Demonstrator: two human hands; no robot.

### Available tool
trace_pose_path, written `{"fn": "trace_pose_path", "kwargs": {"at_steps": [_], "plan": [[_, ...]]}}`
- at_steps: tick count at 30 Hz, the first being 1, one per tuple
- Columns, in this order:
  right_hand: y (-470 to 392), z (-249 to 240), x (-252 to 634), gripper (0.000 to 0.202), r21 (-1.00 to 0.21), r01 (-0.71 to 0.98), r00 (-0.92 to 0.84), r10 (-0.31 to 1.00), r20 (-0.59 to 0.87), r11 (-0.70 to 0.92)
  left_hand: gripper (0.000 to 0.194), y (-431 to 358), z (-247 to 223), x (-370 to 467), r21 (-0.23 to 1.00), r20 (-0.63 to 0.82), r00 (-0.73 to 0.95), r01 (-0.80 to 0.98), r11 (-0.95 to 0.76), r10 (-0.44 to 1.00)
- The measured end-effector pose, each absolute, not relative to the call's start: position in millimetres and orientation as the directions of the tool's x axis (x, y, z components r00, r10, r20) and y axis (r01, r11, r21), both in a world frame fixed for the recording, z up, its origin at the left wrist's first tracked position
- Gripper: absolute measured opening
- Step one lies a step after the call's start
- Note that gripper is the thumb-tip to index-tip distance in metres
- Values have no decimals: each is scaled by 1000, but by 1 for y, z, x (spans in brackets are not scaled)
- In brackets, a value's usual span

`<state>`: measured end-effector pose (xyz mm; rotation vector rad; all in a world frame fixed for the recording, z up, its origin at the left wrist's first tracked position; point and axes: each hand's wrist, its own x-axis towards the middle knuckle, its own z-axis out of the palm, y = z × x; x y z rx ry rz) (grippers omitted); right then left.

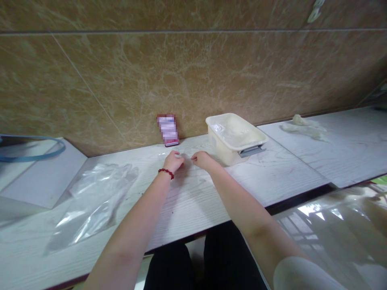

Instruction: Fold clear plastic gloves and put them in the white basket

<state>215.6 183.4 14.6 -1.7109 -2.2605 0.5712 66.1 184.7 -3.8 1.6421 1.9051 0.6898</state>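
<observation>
The left hand (174, 162) and the right hand (202, 159) are near each other over the far middle of the desk (187, 217), with a narrow gap between them. The left hand's fingers are bent inward; I cannot tell whether they grasp anything. The right hand has its thumb and fingertips drawn together toward the left, and whether something thin is pinched there cannot be told either. A red bracelet (166, 173) circles the left wrist. Just beyond the left hand, a phone (168, 129) with a blurred screen leans upright against the tiled wall (136, 80). Right of the right hand, near it, stands a cream tub (222, 146) with clear plastic (231, 131) inside and a grey handle (252, 151) on its right side. To the left of the left arm, a clear bag (96, 201) lies flat and wrinkled on the desk. Farther left are a white box (39, 181) and a blue band (33, 157) above it. A crumpled whitish thing (305, 127) lies at the far right, well apart from the hands.
</observation>
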Motion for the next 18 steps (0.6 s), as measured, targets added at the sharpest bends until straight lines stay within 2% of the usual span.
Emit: {"fn": "trace_pose_path", "kwargs": {"at_steps": [6, 12, 18], "plan": [[184, 15, 215, 23, -382, 897, -294, 946, -135, 224, 23, 178, 5, 60, 551, 1, -43, 834, 35, 999], [187, 17, 219, 28, -374, 909, -270, 945, -184, 187, 27, 178, 12, 58, 427, 16, 14, 904, -19, 1000], [187, 16, 225, 29, -397, 899, -270, 949, -164, 187, 28, 167, 16, 58, 325, 37, 27, 945, -38, 999]]}}
